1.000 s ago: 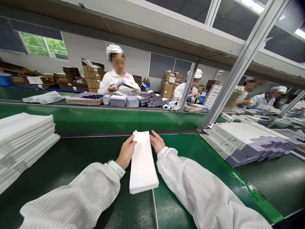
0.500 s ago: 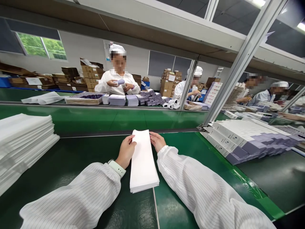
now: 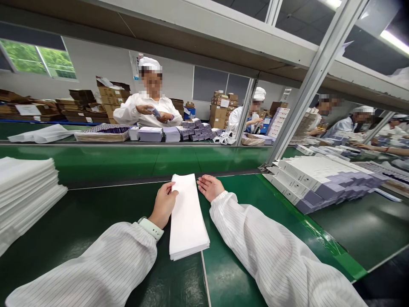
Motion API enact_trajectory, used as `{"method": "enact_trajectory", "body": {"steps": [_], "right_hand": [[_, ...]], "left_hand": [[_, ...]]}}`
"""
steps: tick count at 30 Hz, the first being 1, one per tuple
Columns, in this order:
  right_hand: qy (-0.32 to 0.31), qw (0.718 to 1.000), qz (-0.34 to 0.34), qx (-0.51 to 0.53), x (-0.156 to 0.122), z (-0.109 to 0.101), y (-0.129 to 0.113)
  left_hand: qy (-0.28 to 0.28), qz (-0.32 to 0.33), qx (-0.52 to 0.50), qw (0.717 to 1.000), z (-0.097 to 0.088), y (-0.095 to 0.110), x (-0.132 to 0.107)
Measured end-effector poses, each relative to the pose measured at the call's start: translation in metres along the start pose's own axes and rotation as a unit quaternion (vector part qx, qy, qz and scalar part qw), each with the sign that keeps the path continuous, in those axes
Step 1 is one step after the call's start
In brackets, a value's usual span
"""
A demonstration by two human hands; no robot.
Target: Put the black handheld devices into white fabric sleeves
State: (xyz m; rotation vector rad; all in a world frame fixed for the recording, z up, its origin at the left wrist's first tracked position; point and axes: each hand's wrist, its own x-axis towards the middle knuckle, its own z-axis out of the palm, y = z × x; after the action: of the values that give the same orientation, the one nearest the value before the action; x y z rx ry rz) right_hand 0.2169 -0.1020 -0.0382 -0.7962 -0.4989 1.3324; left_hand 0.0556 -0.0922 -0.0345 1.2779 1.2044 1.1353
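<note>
1. Your left hand (image 3: 162, 204) is partly closed at the upper left edge of the white sheet stack (image 3: 188, 217), thumb on top, fingers along the side.
2. That stack lies at the centre of the frame on the green tabletop (image 3: 96, 221), its near end toward the lower edge.
3. Your right hand (image 3: 211, 187) has just eased off the stack's right edge: the palm now shows more, fingers loosely open and holding nothing, just beside the sheets.
4. With that side released, your left hand alone appears to be steadying the stack.
5. A taller pile of white sheets (image 3: 25, 187) sits at the left of the frame; white-and-lavender boxes (image 3: 319, 181) lie at the right.
</note>
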Motion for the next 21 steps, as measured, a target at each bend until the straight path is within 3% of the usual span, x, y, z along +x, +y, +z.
{"method": "enact_trajectory", "body": {"steps": [2,5,10,13,21], "right_hand": [[-0.072,0.997,0.03,0.02,0.004,-0.012,-0.013],[-0.158,0.986,0.023,0.046,0.011,-0.04,-0.039],[-0.142,0.985,-0.038,0.086,0.016,-0.09,-0.081],[-0.133,0.983,-0.066,0.106,0.015,-0.109,-0.096],[-0.151,0.971,-0.109,0.152,0.009,-0.12,-0.106]], "left_hand": [[-0.009,-0.005,0.003,1.0,-0.001,0.001,-0.001],[-0.029,-0.009,0.007,1.0,-0.002,0.006,-0.003],[-0.028,-0.047,0.046,0.997,-0.002,0.017,-0.009],[-0.05,-0.054,0.071,0.995,-0.003,0.02,-0.011],[-0.065,-0.076,0.088,0.991,-0.008,0.014,-0.007]]}}
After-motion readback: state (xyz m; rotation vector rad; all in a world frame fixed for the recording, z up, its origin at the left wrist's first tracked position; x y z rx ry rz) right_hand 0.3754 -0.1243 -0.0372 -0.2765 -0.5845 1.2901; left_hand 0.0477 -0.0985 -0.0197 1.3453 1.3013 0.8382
